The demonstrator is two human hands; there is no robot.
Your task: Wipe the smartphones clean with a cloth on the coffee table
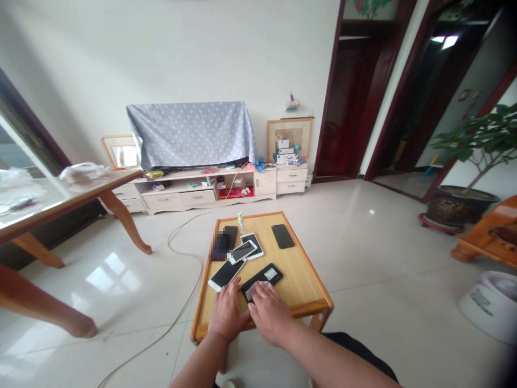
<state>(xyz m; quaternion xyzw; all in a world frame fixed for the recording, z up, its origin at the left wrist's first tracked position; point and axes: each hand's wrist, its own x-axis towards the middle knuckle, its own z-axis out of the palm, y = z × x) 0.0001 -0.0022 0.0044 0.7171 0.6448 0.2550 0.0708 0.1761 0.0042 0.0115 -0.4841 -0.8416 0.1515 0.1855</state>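
Black phone (275, 275) lies under the right hand's (270, 315) close-set fingers. Just beyond the left hand's (226, 311) loosely spread fingertips, a white phone (226, 274)

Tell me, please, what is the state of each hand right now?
Left hand: beside the nearest black phone; whether its grip is closed cannot be told.
Right hand: palm down over that phone; whether it holds anything cannot be told.
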